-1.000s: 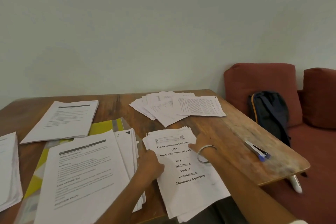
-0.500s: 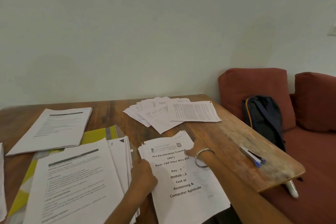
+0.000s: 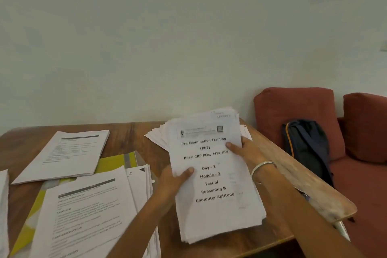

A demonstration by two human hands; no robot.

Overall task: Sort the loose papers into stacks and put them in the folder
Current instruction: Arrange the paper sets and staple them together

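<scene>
Both hands (image 3: pixel 173 182) have lifted the paper stack (image 3: pixel 211 174)

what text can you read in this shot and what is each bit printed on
"Pre Examination Training (PET)", top sheet of the held stack
"Post: CRP POs/ MTs-XIV", same sheet
"Day - 2", "Module - 2", same sheet
"Test of Reasoning & Computer Aptitude", same sheet
Letterhead line above the title: too blurred to read
Near left document and far left document: too blurred to read

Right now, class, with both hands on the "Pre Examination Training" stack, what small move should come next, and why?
Probably tap the stack square on the table. The left hand and right hand hold it by its sides, but its sheet edges are uneven at top and bottom.
</scene>
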